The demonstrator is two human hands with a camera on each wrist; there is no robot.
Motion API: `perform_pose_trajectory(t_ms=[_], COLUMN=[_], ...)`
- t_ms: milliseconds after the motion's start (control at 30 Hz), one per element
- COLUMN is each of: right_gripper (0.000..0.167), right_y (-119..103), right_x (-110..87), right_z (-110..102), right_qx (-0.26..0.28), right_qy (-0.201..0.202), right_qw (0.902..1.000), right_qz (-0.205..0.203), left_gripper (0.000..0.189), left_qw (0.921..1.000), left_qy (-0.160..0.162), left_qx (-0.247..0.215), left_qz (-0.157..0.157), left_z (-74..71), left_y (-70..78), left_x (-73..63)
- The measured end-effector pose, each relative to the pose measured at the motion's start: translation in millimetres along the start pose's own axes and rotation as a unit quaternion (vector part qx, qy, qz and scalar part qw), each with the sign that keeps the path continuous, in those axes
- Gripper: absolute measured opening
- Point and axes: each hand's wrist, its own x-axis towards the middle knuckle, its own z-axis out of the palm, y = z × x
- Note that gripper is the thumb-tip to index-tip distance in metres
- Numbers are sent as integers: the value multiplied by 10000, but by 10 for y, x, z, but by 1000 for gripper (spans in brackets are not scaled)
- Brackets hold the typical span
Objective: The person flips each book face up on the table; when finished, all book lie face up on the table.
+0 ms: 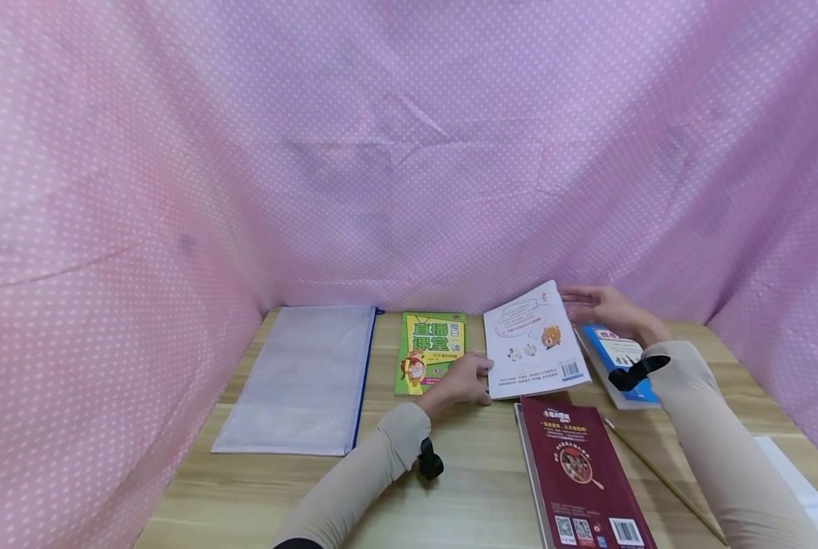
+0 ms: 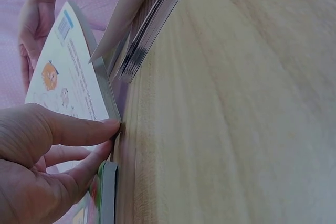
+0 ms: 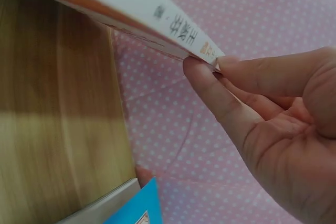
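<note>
A white book (image 1: 535, 343) with cartoon animals and a barcode on its cover is tilted, its right side raised off the table. My left hand (image 1: 462, 377) pinches its near left corner between thumb and fingers; the left wrist view shows this grip at the corner (image 2: 107, 108). At the far right corner, my right hand (image 1: 604, 309) holds the spine edge (image 3: 173, 22) with thumb and fingertips. Just left of the white book lies a green book (image 1: 432, 343), partly behind my left hand. A maroon book (image 1: 580, 450) lies in front, its far end close to the white one.
A white mesh zip pouch (image 1: 295, 381) with a blue edge lies at the left. Under my right forearm are a blue book (image 1: 614, 351) and a thin stick (image 1: 662, 473). A white sheet (image 1: 796, 480) lies at the right edge. Pink dotted cloth (image 1: 409, 168) hangs around the table.
</note>
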Motion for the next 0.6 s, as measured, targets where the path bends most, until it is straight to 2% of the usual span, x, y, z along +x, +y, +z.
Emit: perform_pose_trajectory(t_ms=[233, 600], right_gripper=[75, 75], right_y=[-67, -216], right_x=[-23, -21], right_z=[6, 15], right_qx=[-185, -350], right_qy=[-55, -73], right_qw=[9998, 9993], right_qz=[-77, -149], left_gripper=[75, 80], left_qw=[10000, 9994], left_qy=[-59, -131], left_qx=[-9, -334], left_qz=[-45, -12], left_z=[8, 11], left_y=[-2, 31], left_x=[-8, -17])
